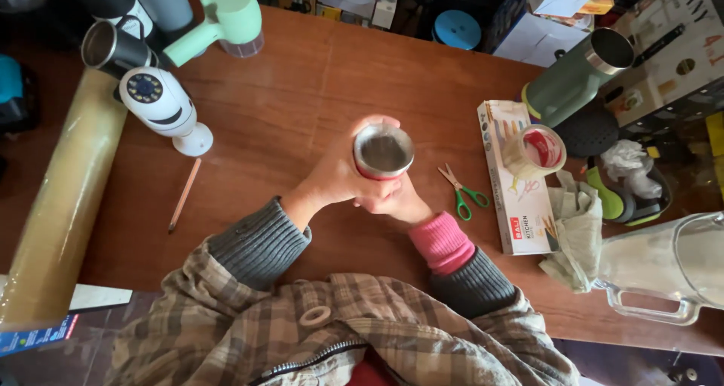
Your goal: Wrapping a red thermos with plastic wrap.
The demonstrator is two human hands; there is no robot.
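Left of scissors (464, 194) | cup (383, 151) held upright, mouth up, clasped by left hand (335, 176); right hand (396, 202) gripping beneath as support.

Brushed dull metal cup (383, 152) with a red band, sitting over a smooth, slightly shiny wood table (302, 92), plus glossy white plastic camera (160, 99), clear plastic jug (667, 265), crumpled cloth (577, 228).

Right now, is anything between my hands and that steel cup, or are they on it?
Nothing visible stands between them. The left hand wraps the side of the steel cup, and the right hand is against it from below. The scissors lie apart on the table, to the right.
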